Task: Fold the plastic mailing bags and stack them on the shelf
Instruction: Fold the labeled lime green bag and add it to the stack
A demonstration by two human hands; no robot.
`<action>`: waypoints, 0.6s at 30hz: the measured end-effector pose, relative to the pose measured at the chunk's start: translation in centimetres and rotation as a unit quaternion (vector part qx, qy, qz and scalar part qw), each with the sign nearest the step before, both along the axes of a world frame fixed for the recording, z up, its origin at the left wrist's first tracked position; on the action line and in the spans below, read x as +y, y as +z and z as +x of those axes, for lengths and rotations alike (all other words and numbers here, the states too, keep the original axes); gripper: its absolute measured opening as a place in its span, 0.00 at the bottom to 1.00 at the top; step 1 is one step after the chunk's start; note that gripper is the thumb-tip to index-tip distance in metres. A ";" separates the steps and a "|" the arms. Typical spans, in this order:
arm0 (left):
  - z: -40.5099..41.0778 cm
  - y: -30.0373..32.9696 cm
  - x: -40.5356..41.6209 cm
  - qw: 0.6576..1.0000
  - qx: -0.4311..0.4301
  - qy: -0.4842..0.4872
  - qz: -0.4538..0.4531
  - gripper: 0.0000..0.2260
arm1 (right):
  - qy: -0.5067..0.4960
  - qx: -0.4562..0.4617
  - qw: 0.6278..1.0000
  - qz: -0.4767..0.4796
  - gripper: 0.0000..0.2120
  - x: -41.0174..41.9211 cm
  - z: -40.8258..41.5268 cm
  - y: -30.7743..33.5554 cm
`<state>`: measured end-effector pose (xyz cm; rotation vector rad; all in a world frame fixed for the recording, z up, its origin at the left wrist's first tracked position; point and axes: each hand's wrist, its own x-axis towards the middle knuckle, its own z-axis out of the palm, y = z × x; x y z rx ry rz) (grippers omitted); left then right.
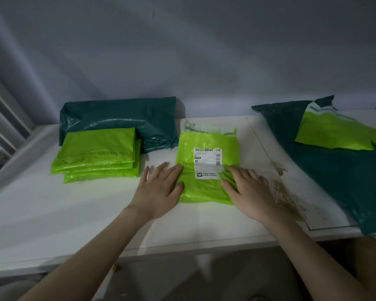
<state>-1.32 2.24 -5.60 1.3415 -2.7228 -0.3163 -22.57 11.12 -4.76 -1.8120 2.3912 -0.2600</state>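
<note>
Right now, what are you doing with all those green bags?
A person is folding plastic mailing bags on a white shelf. Both the left hand and the right hand lie flat on a light green bag with a shipping label, pressing it down. To the left, a stack of folded light green bags sits in front of a folded dark green bag. On the right, more bags lie loose, not yet folded.
</note>
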 end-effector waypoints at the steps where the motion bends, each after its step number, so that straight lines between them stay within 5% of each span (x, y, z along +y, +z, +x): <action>1: -0.2 0.5 -0.1 0.999 0.036 0.013 0.008 0.36 | -0.007 -0.024 1.000 0.001 0.28 -0.1 0.1 0.2; 5: -1.0 0.8 -2.2 0.980 0.180 0.070 0.041 0.17 | -0.076 -0.138 0.986 -0.049 0.23 -1.2 -0.6 0.7; 12: -2.7 1.1 -4.4 0.929 0.299 0.181 0.125 0.13 | -0.174 -0.333 0.920 -0.108 0.23 -3.3 -2.1 1.2; 18: -4.0 0.9 -5.2 0.902 0.341 0.219 0.150 0.12 | -0.248 -0.350 0.893 -0.135 0.21 -4.9 -2.2 0.7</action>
